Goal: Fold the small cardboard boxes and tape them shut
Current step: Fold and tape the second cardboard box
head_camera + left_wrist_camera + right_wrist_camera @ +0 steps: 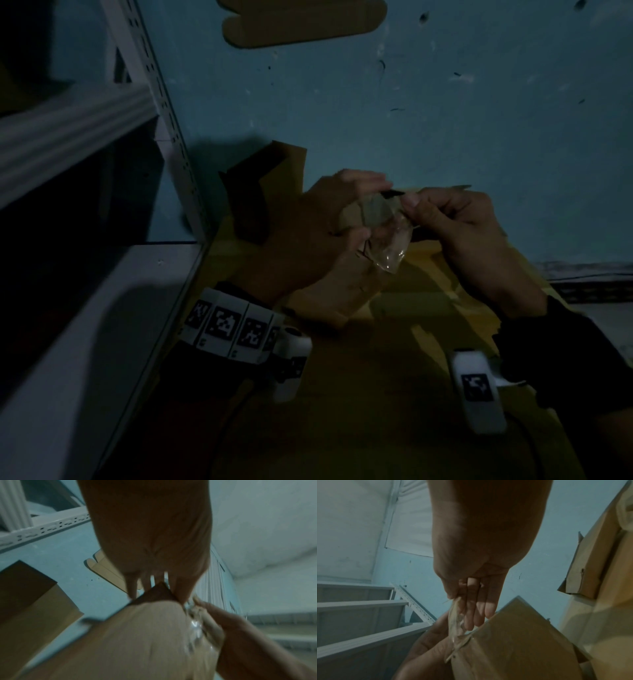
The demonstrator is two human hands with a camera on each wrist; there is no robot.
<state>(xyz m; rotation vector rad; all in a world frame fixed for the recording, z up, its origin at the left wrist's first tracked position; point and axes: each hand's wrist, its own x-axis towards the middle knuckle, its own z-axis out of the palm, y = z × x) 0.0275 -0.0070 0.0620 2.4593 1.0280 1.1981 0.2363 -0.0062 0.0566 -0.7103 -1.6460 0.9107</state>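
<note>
The scene is dim. My left hand [359,186] grips a small brown cardboard box [347,216], fingers over its top and thumb on the near face. In the left wrist view the left hand's fingertips [132,588] curl over a corner of the box [137,635]. My right hand [411,204] pinches the end of a crinkled strip of clear tape [390,240] between thumb and forefinger. In the right wrist view the tape [455,618] runs from the right hand's fingers [471,608] down to the box's edge [513,635], where it sticks.
White slotted metal shelving [68,137] stands close on the left. A large flat cardboard sheet [342,394] lies under my hands on the blue floor. Another folded box [250,192] sits behind my left hand, and flat cardboard blanks [301,24] lie farther off.
</note>
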